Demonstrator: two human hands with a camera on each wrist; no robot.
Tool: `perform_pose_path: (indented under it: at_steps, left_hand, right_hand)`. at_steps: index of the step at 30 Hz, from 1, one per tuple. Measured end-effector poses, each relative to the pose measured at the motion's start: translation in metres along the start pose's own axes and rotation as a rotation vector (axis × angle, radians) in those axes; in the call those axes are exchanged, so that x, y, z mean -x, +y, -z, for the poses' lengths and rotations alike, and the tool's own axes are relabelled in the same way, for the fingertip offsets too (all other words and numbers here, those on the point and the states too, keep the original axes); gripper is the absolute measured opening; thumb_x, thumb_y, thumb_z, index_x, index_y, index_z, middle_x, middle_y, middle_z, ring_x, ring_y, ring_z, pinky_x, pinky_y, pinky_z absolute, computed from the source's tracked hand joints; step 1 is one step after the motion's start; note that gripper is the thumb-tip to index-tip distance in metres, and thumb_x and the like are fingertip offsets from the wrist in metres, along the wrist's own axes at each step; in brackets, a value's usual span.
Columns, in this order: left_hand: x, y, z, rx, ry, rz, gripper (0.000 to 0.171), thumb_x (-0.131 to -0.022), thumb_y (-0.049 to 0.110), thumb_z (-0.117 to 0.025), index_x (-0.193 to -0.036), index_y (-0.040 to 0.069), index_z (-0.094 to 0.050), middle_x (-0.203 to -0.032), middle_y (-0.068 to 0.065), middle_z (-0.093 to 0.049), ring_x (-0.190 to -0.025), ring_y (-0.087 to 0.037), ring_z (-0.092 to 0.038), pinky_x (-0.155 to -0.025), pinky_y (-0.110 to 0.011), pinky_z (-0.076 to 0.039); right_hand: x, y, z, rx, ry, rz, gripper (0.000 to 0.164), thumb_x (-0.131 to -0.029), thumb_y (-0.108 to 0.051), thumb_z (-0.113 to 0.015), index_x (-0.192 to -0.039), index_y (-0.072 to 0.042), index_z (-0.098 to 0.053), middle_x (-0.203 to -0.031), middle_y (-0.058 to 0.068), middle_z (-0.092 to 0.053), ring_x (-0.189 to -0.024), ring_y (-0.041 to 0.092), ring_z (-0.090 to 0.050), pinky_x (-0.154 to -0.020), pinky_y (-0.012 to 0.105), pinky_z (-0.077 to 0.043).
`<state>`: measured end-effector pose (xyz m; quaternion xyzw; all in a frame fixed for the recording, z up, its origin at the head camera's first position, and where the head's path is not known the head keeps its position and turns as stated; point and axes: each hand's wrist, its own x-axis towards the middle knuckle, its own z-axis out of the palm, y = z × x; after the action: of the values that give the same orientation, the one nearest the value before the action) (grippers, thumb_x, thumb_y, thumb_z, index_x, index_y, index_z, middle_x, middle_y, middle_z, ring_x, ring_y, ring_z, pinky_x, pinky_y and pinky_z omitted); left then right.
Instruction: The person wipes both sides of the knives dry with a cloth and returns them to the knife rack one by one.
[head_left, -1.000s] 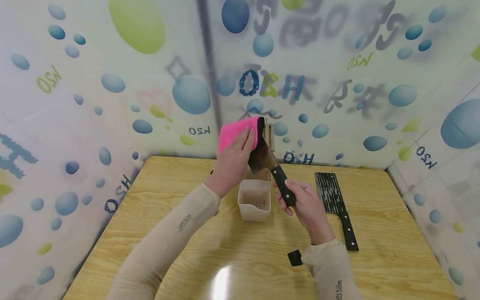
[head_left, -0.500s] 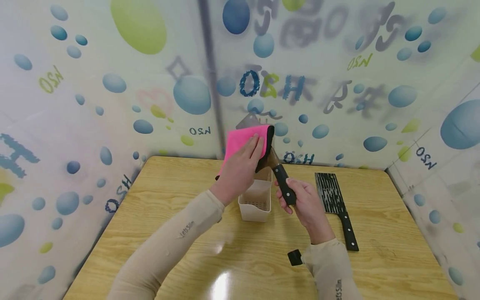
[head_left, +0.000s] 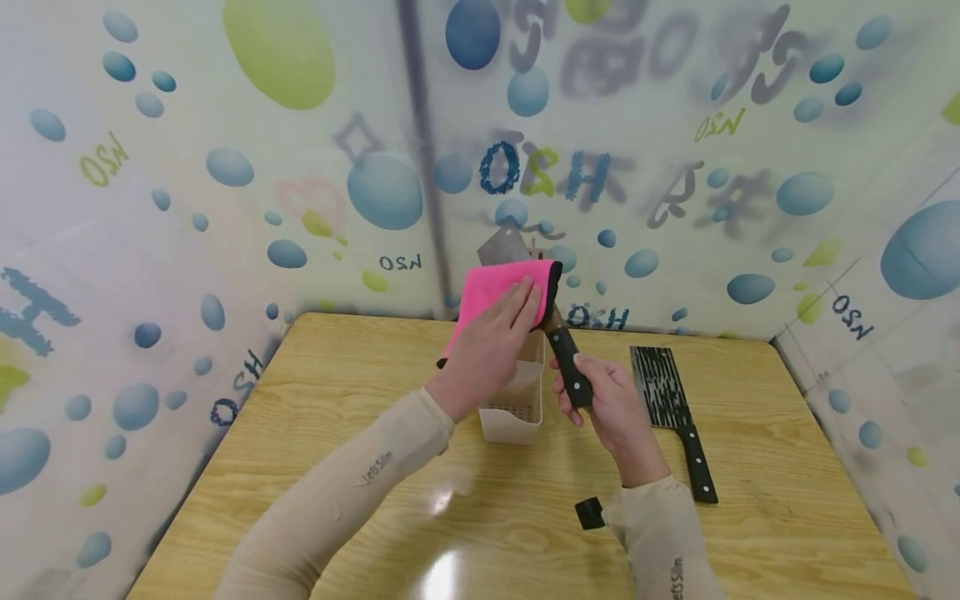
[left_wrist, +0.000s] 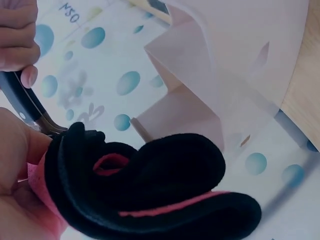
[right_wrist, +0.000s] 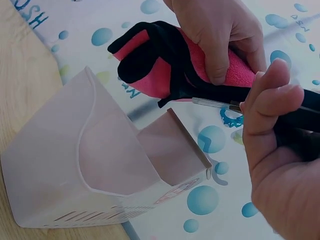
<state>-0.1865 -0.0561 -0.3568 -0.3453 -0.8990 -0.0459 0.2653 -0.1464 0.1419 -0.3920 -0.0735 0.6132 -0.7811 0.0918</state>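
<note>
My right hand point(head_left: 615, 408) grips the black riveted handle point(head_left: 570, 367) of a cleaver, whose metal blade point(head_left: 504, 244) points up and away. My left hand point(head_left: 487, 346) holds a folded pink cloth point(head_left: 491, 287) with black edging around the blade near the handle. In the right wrist view, the left thumb point(right_wrist: 218, 65) presses one side of the pink cloth point(right_wrist: 242, 70) while the other fingers lie behind it. Most of the blade is hidden under the cloth; its top corner shows above. Below the hands stands a pale plastic holder point(head_left: 510, 429) with compartments and a slotted base.
A second cleaver point(head_left: 663, 387), with a streaked blade and black handle, lies on the wooden table point(head_left: 765, 442) to the right. A small black square piece point(head_left: 590, 514) sits by the right cuff. Patterned wall sheets point(head_left: 660, 167) enclose the table's back and sides.
My left hand and the pink cloth have slid right and down along the blade toward the handle, uncovering the blade's top corner. My right hand has stayed almost still.
</note>
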Motion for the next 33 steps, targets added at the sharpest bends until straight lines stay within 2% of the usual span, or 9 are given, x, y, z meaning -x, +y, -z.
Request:
perform_pose_path:
  at_steps: [4, 9, 13, 22, 27, 33]
  left_hand:
    - [0.002, 0.004, -0.001, 0.025, 0.001, -0.023, 0.061, -0.095, -0.004, -0.065, -0.153, -0.006, -0.043, -0.156, -0.023, -0.046, -0.143, -0.034, -0.049, -0.115, -0.038, -0.043]
    - [0.005, 0.01, -0.001, 0.007, -0.01, -0.048, 0.062, -0.098, 0.006, -0.069, -0.154, -0.003, -0.044, -0.158, -0.022, -0.045, -0.144, -0.032, -0.048, -0.115, -0.037, -0.043]
    - [0.006, 0.017, 0.001, -0.007, -0.027, -0.068, 0.06, -0.098, 0.003, -0.065, -0.154, -0.004, -0.043, -0.158, -0.022, -0.044, -0.145, -0.032, -0.047, -0.116, -0.037, -0.043]
    - [0.009, 0.027, 0.005, -0.028, -0.016, -0.099, 0.055, -0.099, -0.002, -0.058, -0.152, -0.004, -0.045, -0.156, -0.022, -0.047, -0.143, -0.032, -0.049, -0.113, -0.036, -0.045]
    - [0.012, 0.032, 0.006, -0.039, -0.016, -0.113, 0.057, -0.098, 0.0, -0.063, -0.152, -0.004, -0.046, -0.157, -0.022, -0.045, -0.144, -0.032, -0.048, -0.114, -0.036, -0.045]
    - [0.013, 0.034, 0.009, -0.029, -0.016, -0.129, 0.057, -0.099, 0.002, -0.064, -0.152, -0.004, -0.046, -0.158, -0.022, -0.045, -0.145, -0.032, -0.047, -0.115, -0.037, -0.044]
  right_hand:
    - [0.0, 0.0, 0.001, 0.005, 0.008, 0.002, 0.044, -0.112, -0.023, -0.036, -0.117, 0.014, -0.06, -0.077, 0.005, -0.065, -0.056, 0.011, -0.059, -0.045, 0.02, -0.047]
    - [0.0, -0.001, 0.002, 0.017, 0.024, -0.002, 0.045, -0.113, -0.024, -0.037, -0.117, 0.014, -0.06, -0.079, 0.007, -0.065, -0.057, 0.011, -0.059, -0.046, 0.02, -0.047]
    - [-0.001, -0.002, 0.003, 0.032, 0.037, 0.001, 0.045, -0.113, -0.024, -0.035, -0.117, 0.014, -0.06, -0.078, 0.005, -0.065, -0.057, 0.011, -0.059, -0.046, 0.02, -0.047]
    - [-0.001, -0.003, 0.006, 0.045, 0.04, 0.022, 0.044, -0.113, -0.023, -0.035, -0.115, 0.012, -0.062, -0.078, 0.005, -0.065, -0.057, 0.011, -0.06, -0.047, 0.021, -0.049]
    - [-0.001, -0.003, 0.006, 0.072, 0.041, 0.035, 0.044, -0.113, -0.023, -0.035, -0.115, 0.012, -0.062, -0.078, 0.005, -0.065, -0.058, 0.012, -0.059, -0.048, 0.021, -0.05]
    - [-0.003, -0.004, 0.006, 0.086, 0.041, 0.051, 0.043, -0.113, -0.022, -0.034, -0.107, 0.009, -0.064, -0.078, 0.004, -0.064, -0.058, 0.012, -0.058, -0.048, 0.022, -0.05]
